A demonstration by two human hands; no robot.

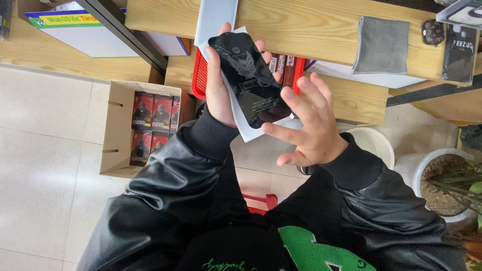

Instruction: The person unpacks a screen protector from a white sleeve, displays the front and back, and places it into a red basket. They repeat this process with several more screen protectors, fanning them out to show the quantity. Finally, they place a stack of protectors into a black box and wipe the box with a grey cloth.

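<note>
Left hand (218, 88) gripping black glass sheet (249, 78) from beneath, fingers curled round its long edges, thumb on left edge; white backing paper (246, 131) behind it. Right hand (309, 123) fingers spread, thumb and index finger touching sheet's lower right corner. Sheet held in air before front edge of wooden table (311, 30). Grey cloth (381, 45) near table's right front edge. Red basket (201, 75) on lower shelf, partly hidden by hands. Cardboard box (116, 128) of small packs on floor, left. Plant pot (444, 183) at right.
</note>
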